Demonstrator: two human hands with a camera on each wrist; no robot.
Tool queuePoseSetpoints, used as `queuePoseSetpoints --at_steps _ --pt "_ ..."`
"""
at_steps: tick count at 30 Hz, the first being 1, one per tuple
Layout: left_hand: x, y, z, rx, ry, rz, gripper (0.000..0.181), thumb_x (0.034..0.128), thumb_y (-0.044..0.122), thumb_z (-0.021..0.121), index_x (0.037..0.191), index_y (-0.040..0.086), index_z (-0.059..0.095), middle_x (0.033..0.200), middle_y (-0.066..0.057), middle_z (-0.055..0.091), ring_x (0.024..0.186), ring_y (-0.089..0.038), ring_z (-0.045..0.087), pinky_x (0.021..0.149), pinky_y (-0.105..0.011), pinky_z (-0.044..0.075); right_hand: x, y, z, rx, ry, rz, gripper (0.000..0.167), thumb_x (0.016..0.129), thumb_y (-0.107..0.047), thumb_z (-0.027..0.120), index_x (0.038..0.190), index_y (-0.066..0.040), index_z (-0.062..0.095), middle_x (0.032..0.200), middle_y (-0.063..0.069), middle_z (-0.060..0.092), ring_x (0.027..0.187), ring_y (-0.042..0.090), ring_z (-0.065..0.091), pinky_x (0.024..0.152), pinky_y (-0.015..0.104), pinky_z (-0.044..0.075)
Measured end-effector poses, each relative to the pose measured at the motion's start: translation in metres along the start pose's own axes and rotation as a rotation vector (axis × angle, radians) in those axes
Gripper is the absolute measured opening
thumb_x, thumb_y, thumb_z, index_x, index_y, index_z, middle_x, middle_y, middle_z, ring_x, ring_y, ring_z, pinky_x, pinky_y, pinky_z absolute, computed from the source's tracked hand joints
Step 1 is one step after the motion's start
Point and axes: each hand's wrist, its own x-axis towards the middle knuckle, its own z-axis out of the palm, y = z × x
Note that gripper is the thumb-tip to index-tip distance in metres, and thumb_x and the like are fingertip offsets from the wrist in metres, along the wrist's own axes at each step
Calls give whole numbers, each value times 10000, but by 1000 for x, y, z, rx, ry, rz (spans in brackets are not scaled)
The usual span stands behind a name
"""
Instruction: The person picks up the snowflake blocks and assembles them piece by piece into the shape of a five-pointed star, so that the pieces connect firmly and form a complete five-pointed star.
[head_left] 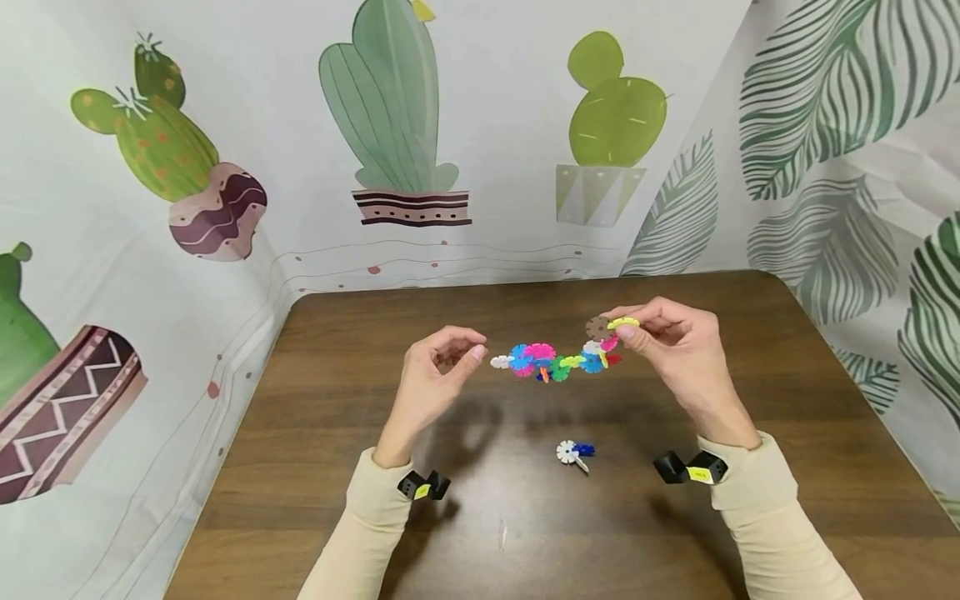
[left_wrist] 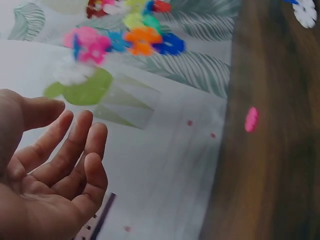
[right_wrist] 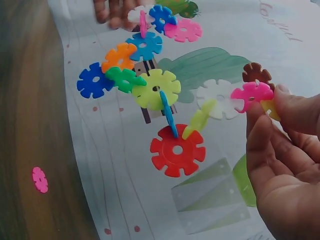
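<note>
A chain of slotted flower-shaped plastic discs [head_left: 521, 358] hangs in the air above the table. My right hand [head_left: 678, 354] pinches its right end at a yellow disc [head_left: 621, 322], between thumb and fingers. Close to that grip in the right wrist view are a brown disc [right_wrist: 257, 73] and a pink disc [right_wrist: 251, 97]. Lowest in that view hangs a red disc [right_wrist: 177, 150]. My left hand [head_left: 437, 371] is raised near the chain's white end disc [head_left: 500, 362], a small gap apart. Its fingers bend loosely and hold nothing in the left wrist view.
On the brown wooden table [head_left: 337, 500], a small joined piece of white and blue discs [head_left: 568, 452] lies between the forearms. A loose pink disc [left_wrist: 251, 119] lies on the table in both wrist views. Behind stands a cloth backdrop [head_left: 510, 167] printed with cacti and leaves.
</note>
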Motion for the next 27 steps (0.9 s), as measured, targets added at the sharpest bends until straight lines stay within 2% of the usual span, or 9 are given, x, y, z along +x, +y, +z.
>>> queuePoseSetpoints --at_steps 4,7,10,15,18,22,24,27 --pt "7 -19 5 58 -53 -54 159 991 176 776 1146 139 781 1018 -59 819 854 -126 734 767 -237 583 -1 -5 -1 22 37 -37 91 933 91 757 1015 126 739 1080 1 841 975 112 788 777 177 612" --pt "14 -34 13 110 -109 -100 190 984 165 774 1170 126 773 1033 -48 817 873 -126 732 802 -271 606 -1 -11 0 43 63 -49 71 926 102 758 994 117 746 1084 23 841 989 128 791 794 186 625" --pt "22 -48 24 156 -163 -114 229 977 158 772 1202 113 762 1073 -66 820 927 -160 759 855 -307 633 0 -16 0 91 82 -69 46 920 120 753 961 130 735 1078 53 840 961 142 796 805 202 639" --pt "34 -68 42 289 -267 -110 274 984 214 768 1208 57 751 1074 -112 816 949 -235 775 855 -340 625 2 -21 -1 147 123 -106 58 910 158 737 945 184 698 1059 83 838 911 156 801 800 228 653" --pt "39 -75 53 411 -406 -94 340 1003 266 745 1258 41 739 1129 -152 794 1027 -284 763 915 -404 610 1 -24 -1 145 148 -95 90 906 148 750 950 197 689 1048 80 839 857 154 790 778 234 655" --pt "43 -79 67 576 -584 -11 441 1039 296 688 1420 73 677 1347 -166 744 1256 -370 671 1137 -499 502 0 -26 -1 136 162 -79 119 910 132 755 956 209 676 1047 73 840 826 150 782 770 236 655" --pt "44 -80 73 661 -615 21 478 1058 321 659 1493 124 636 1442 -129 708 1318 -387 602 1183 -514 444 0 -27 -1 135 157 -80 117 914 141 744 964 217 670 1054 72 840 835 150 786 774 238 655" --pt "43 -80 77 737 -618 0 481 1075 341 636 1533 198 611 1511 -65 673 1336 -366 579 1207 -492 425 0 -26 -1 136 147 -78 129 915 124 754 968 211 675 1060 73 840 840 145 784 776 239 656"
